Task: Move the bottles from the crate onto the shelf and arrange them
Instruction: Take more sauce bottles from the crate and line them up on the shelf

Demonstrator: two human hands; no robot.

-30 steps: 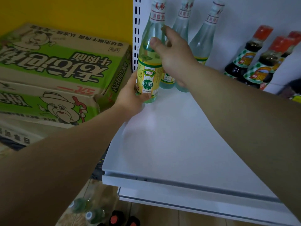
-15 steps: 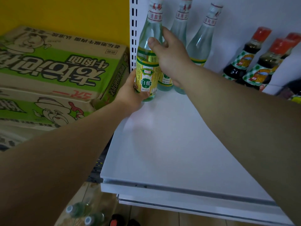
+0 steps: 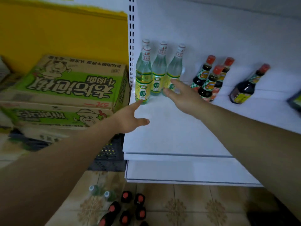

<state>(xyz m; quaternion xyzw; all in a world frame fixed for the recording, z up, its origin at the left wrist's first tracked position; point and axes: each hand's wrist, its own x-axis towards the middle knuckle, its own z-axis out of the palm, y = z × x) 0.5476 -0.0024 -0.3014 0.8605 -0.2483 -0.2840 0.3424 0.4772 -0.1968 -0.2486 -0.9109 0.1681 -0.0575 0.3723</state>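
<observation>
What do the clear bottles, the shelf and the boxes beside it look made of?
Clear bottles: likely glass, glossy and see-through, possibly plastic. Shelf: seemingly painted metal, smooth white, with a slotted upright. Boxes: printed cardboard, matte, brown edges.

Person's arms, head view. Left hand (image 3: 130, 119): bare, at the left edge of the shelf (image 3: 171, 136). Right hand (image 3: 182, 95): bare, over the rear part of the shelf. Left forearm (image 3: 65, 160), to the left of the shelf and below it, and right forearm (image 3: 244, 132), across its right side: both bare along their whole visible length.
</observation>
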